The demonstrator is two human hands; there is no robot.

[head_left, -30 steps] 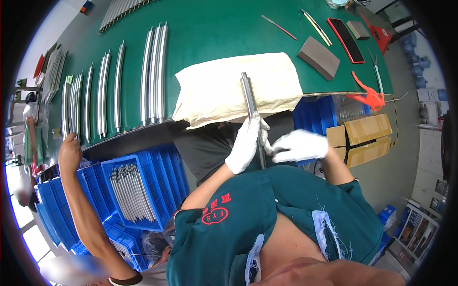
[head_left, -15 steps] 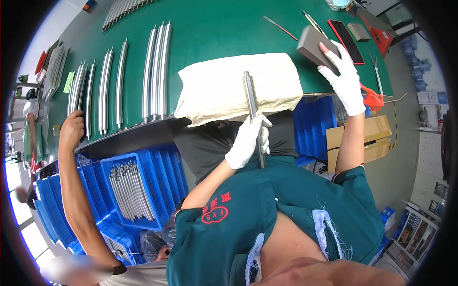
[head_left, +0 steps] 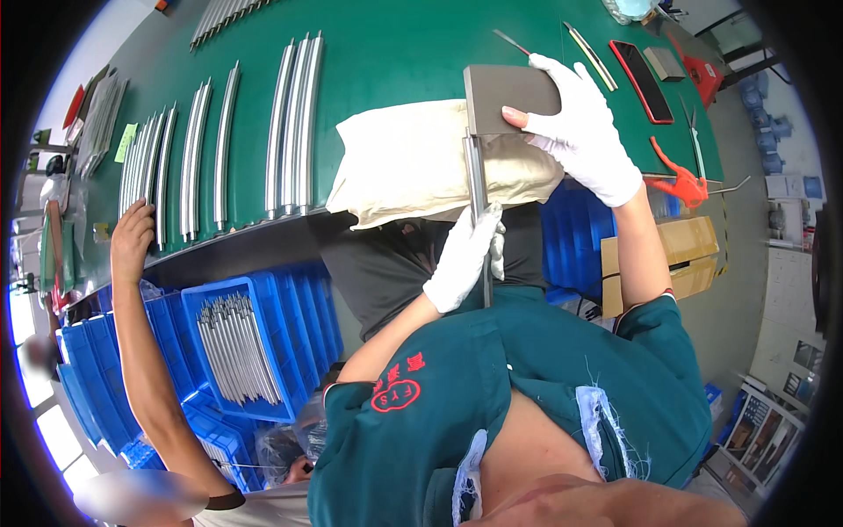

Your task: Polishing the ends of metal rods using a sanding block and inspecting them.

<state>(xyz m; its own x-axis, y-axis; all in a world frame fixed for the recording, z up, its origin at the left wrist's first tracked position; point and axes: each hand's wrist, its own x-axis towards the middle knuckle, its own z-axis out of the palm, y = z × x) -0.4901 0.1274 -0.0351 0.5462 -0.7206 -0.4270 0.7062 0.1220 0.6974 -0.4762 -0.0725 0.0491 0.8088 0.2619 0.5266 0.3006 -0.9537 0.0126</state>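
My left hand (head_left: 464, 257), in a white glove, is wrapped round a metal rod (head_left: 476, 176). The rod's lower end reaches back to my shirt, while its upper part lies over a cream cloth-covered pad (head_left: 399, 162) at the table edge. In my right hand (head_left: 587, 132), also gloved, is a flat grey-brown rectangular block (head_left: 505, 101). A bare thumb tip presses on the block's face. The block's lower left corner meets or overlaps the rod's far tip; I cannot tell whether they touch.
Several metal rods (head_left: 292, 123) lie in groups on the green table (head_left: 395, 53). A co-worker's hand (head_left: 133, 230) touches rods at the left. Blue crates (head_left: 303, 325) stand below. To the right are a phone (head_left: 640, 81), a red air gun (head_left: 680, 183) and a cardboard box (head_left: 676, 255).
My right hand has brought the block leftward from beside the phone to the rod's far tip. My left hand and the rod have shifted slightly right.
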